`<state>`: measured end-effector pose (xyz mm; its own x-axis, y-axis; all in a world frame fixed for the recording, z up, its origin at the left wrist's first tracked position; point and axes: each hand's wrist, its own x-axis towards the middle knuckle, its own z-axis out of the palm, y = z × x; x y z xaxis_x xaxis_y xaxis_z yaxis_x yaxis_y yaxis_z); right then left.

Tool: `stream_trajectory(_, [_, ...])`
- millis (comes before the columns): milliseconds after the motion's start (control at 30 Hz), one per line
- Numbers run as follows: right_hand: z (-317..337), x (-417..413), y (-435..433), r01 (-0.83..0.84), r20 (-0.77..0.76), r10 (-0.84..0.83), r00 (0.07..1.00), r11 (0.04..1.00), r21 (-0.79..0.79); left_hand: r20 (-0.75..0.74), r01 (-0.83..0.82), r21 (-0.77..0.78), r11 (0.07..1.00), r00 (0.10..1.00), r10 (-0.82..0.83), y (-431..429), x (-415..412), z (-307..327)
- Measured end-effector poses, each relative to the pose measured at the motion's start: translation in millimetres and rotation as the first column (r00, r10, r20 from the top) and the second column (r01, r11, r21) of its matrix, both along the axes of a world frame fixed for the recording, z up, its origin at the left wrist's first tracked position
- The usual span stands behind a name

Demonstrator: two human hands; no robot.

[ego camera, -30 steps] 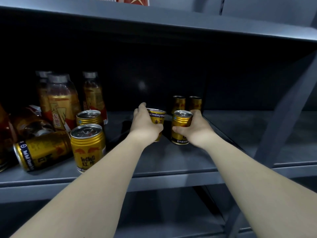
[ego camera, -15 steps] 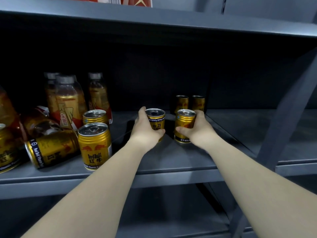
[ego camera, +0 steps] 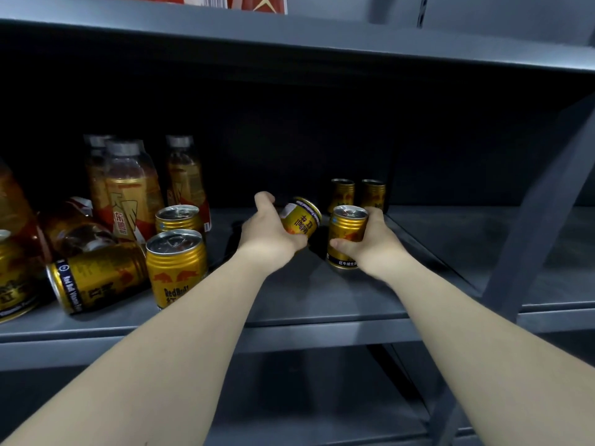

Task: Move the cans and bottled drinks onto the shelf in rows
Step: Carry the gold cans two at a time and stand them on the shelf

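My left hand point(ego camera: 269, 235) grips a gold can point(ego camera: 302, 218) that is tipped over to the left, its end facing me. My right hand point(ego camera: 375, 244) holds a second gold can point(ego camera: 346, 235) upright on the grey shelf point(ego camera: 322, 300). Two more gold cans point(ego camera: 342, 194) point(ego camera: 373, 194) stand side by side at the back, just behind my hands. On the left, two upright gold cans point(ego camera: 175, 268) point(ego camera: 180, 218) stand by a can lying on its side point(ego camera: 96, 280). Bottled drinks point(ego camera: 133, 191) with grey caps stand behind them.
Another gold can point(ego camera: 11, 278) and a toppled bottle point(ego camera: 74, 233) sit at the far left edge. A slanted grey brace point(ego camera: 534, 226) crosses the shelf's right side. An upper shelf board point(ego camera: 289, 49) hangs overhead. A lower shelf shows beneath.
The can in my left hand has tipped from upright to a leftward tilt. My right hand keeps its can standing in the same spot.
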<state>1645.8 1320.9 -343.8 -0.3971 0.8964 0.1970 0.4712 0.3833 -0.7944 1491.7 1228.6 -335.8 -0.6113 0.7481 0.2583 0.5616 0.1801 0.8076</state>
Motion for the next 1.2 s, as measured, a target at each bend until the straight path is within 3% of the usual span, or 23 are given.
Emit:
stream_trajectory(200, [1.0, 0.3, -1.3, -0.008, 0.002, 0.008, 1.0, 1.0, -0.005, -0.138, -0.033, -0.068, 0.997, 0.99, 0.023, -1.7, -0.2, 8.5])
stream_trajectory(700, [-4.3, -4.8, 0.8, 0.028, -0.03, -0.028, 0.999, 1.0, -0.001, -0.195, 0.004, -0.135, 0.991, 0.98, -0.031, -6.9, -3.5, -15.9])
stream_trajectory(900, [-7.9, -5.2, -0.8, 0.051, 0.017, -0.051, 0.999, 0.999, -0.002, -0.243, 0.008, -0.247, 0.969, 0.968, -0.07, -11.0, -2.7, -14.0])
stream_trajectory(1033, [-2.9, -5.5, -1.5, 0.058, 0.035, -0.058, 0.998, 0.998, -0.002, -0.191, 0.007, -0.142, 0.99, 0.981, -0.034, -13.5, -2.1, -5.1])
stream_trajectory(1200, [-1.0, -4.2, -4.1, 0.043, 0.025, -0.043, 0.999, 0.999, -0.002, 0.019, 0.014, 0.104, 0.994, 1.0, -0.016, -9.8, -1.5, 13.5])
